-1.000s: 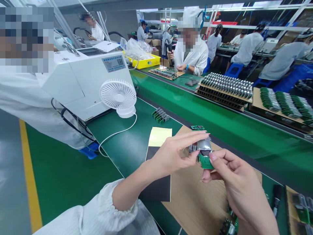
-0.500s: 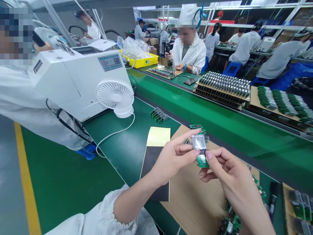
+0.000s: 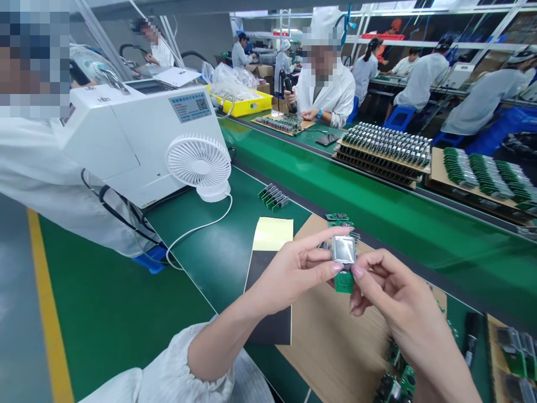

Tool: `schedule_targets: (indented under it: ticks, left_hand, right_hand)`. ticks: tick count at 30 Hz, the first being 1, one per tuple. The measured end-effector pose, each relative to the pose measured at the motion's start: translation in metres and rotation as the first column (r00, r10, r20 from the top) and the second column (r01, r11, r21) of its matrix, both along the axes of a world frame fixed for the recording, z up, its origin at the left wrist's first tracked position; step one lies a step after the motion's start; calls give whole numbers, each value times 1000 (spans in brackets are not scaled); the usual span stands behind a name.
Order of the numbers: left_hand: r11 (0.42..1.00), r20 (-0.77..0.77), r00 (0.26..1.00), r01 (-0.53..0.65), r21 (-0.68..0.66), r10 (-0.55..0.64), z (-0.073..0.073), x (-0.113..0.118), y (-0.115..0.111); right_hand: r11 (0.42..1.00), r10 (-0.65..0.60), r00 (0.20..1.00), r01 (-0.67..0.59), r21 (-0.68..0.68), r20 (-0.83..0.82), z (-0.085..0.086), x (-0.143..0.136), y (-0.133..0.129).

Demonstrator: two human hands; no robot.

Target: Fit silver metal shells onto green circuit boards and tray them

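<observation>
We pinched the circuit board [image 3: 344, 281] between left hand [image 3: 289, 275] and right hand [image 3: 396, 291], its long axis running near to far, green end nearer.

A blue label [image 3: 191, 107] with rows of Chinese characters and a square QR code [image 3: 202, 104] is stuck to the side of a white machine [image 3: 138, 140], its smaller print too fine to read; dark marks on the machine's top are likewise illegible.

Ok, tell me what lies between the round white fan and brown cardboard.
A row of small green circuit boards and a black sheet with a yellow end, in the head view.
</observation>
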State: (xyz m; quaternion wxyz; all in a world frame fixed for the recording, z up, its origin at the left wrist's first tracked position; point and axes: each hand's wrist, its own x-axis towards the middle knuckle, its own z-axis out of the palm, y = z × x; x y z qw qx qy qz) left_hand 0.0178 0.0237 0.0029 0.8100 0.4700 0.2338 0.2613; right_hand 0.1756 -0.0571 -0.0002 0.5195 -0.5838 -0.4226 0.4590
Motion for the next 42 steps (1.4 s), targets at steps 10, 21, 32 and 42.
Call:
schedule_targets:
  ticks: [10,21,32,42]
  left_hand:
    - [997,33,999,21,-69,-19,-2,-2,3]
    - [999,-7,1000,16,-28,-16,-5,-2,2]
    - [996,22,996,-84,-37,85,-6,4,-4]
    - [982,79,982,-166,-93,174,-1,9,-9]
  right_hand:
    - [995,34,988,-47,-89,-151,4,3,6]
    - [997,-16,994,9,-73,-107,-1,-2,10]
    - [997,-75,992,71,-38,-106,0,-7,10]
    - [994,-110,990,107,-36,-90,-5,-7,11]
